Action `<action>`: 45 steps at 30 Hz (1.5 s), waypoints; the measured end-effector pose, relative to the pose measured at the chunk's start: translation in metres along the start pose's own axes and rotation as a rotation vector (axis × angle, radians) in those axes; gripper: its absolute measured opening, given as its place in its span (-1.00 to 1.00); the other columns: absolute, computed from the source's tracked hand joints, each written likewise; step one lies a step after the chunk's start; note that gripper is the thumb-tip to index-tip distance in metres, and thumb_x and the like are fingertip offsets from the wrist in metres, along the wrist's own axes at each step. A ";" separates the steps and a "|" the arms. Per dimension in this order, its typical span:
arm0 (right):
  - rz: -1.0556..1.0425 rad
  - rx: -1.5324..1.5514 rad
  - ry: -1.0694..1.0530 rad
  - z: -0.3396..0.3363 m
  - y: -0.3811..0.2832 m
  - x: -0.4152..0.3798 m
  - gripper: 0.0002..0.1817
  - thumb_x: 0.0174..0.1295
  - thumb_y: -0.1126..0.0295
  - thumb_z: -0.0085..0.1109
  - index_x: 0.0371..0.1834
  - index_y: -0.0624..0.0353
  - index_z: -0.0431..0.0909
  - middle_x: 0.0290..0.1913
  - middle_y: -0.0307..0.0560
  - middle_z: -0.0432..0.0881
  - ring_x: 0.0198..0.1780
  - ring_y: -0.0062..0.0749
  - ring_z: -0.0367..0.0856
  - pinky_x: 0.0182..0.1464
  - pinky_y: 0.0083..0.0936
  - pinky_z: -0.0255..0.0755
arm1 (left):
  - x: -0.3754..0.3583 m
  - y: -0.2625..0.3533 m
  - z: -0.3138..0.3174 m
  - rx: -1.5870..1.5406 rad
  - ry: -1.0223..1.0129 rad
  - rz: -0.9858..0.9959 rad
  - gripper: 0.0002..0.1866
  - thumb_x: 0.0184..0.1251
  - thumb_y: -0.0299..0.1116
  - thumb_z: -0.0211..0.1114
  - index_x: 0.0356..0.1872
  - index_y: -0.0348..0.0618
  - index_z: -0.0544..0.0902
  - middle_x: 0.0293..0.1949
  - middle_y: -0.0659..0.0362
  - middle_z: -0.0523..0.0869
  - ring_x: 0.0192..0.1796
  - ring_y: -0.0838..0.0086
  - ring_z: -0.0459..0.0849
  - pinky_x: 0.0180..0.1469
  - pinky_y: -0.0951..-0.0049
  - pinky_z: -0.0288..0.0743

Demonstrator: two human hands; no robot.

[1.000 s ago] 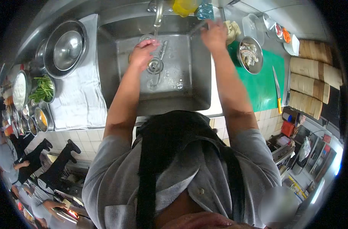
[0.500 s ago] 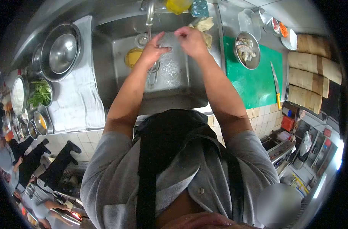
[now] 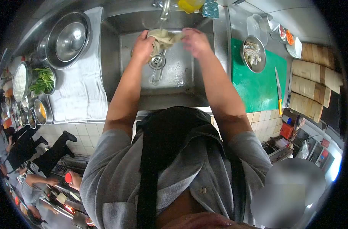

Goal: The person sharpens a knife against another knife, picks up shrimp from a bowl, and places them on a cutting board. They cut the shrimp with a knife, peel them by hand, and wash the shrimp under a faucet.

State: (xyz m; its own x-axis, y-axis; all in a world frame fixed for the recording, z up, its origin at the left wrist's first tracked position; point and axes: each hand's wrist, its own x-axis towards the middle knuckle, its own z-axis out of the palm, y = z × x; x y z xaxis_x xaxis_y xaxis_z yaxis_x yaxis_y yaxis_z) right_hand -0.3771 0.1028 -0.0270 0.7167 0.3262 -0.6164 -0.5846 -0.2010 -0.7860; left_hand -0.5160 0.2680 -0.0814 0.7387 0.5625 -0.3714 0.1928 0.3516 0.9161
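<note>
Both my hands are over the steel sink (image 3: 189,91), under the faucet (image 3: 165,8). My left hand (image 3: 142,45) and my right hand (image 3: 195,41) each grip an end of a pale beige cloth (image 3: 164,38), which is stretched and bunched between them right below the spout. A metal utensil (image 3: 157,72) lies on the sink floor beside the drain (image 3: 156,61).
A green cutting board (image 3: 258,84) right of the sink carries a steel bowl of shrimp (image 3: 253,54) and a yellow-handled knife (image 3: 279,91). Nested steel bowls (image 3: 67,38) sit on a white towel (image 3: 80,91) at left, with greens (image 3: 44,82) and small bowls beyond. Other people stand lower left.
My right hand came from the sink's right edge with the cloth to meet my left hand; both now hold it under the faucet.
</note>
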 end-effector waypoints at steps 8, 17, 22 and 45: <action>-0.250 0.304 -0.067 0.058 0.020 0.007 -0.60 0.44 0.10 0.32 -0.05 0.31 0.69 -0.18 -0.09 0.75 -0.22 -0.41 0.66 -0.15 -0.33 0.59 | -0.017 0.012 0.025 -0.745 -0.131 0.084 -0.51 0.44 -0.29 0.33 0.33 -0.12 0.45 0.22 0.06 0.62 0.28 0.22 0.60 0.37 0.08 0.45; -1.265 -0.647 0.281 0.072 0.020 0.000 -0.45 0.24 0.07 0.50 0.12 0.26 0.64 0.06 0.05 0.71 0.07 -0.27 0.68 -0.05 -0.29 0.66 | 0.021 0.028 0.036 -0.686 -0.123 -0.027 -0.72 0.47 -0.20 0.38 -0.01 -0.18 0.66 -0.03 0.11 0.78 0.03 0.25 0.76 0.10 0.23 0.67; -0.193 0.084 -0.646 0.045 -0.029 -0.056 -0.21 0.22 0.35 0.52 0.48 0.17 0.29 0.22 0.00 0.61 0.19 -0.21 0.65 0.08 -0.29 0.71 | 0.023 0.051 0.036 -0.339 -0.224 0.156 -0.67 0.33 -0.50 0.44 0.09 -0.27 0.67 0.11 0.09 0.76 0.17 0.33 0.69 0.23 0.30 0.59; -0.334 -0.953 -0.239 0.048 0.073 -0.036 -0.47 0.12 0.22 0.27 0.13 0.30 0.66 0.12 0.35 0.70 0.20 0.13 0.69 0.18 -0.11 0.59 | -0.003 0.000 0.041 -0.066 -0.036 0.131 -0.80 0.63 -0.29 0.16 0.03 -0.17 0.61 -0.46 0.38 0.46 -0.45 0.69 0.40 -0.42 0.59 0.27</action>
State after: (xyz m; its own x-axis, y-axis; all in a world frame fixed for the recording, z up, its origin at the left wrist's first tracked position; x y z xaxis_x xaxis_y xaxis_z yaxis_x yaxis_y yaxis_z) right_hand -0.4634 0.1212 -0.0600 0.6316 0.6538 -0.4166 0.2485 -0.6798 -0.6901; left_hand -0.4914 0.2356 -0.0742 0.7774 0.5803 -0.2428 0.0512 0.3264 0.9439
